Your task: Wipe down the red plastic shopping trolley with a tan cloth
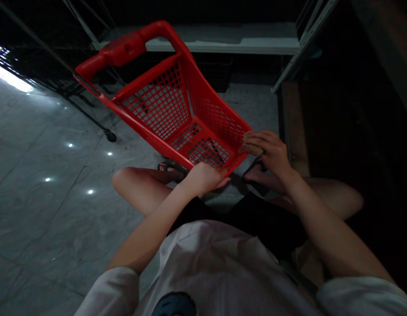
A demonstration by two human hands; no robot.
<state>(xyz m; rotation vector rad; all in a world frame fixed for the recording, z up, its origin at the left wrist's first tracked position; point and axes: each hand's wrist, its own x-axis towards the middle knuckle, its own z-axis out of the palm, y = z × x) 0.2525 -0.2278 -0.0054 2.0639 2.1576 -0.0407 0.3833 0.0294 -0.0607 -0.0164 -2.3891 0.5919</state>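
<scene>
Between two bare legs (144,188), the near end of a red plastic shopping cart (203,83) is held, with its handle (124,49) directed away toward the far left. Its rim (150,137) is grasped near the close left corner by the left hand (205,177), which is curled around it; over the close right corner the right hand (267,147) is laid with bent fingers, though whether they are clenched cannot be told. To judge by the look, the hollow moulded basket would be found light, fairly stiff and a little slippery (the thin lattice would make a poorer hold than the thick rim or the handle). Inside, only lattice panels are seen, with grey floor (41,228) glimpsed through the holes. Beyond, a white metal shelf (236,44) is set, and beneath it what seems a dark crate (219,70) is placed, its contents lost in shadow. At the left, a caster (110,136) is fixed to a thin metal rail (88,114).
</scene>
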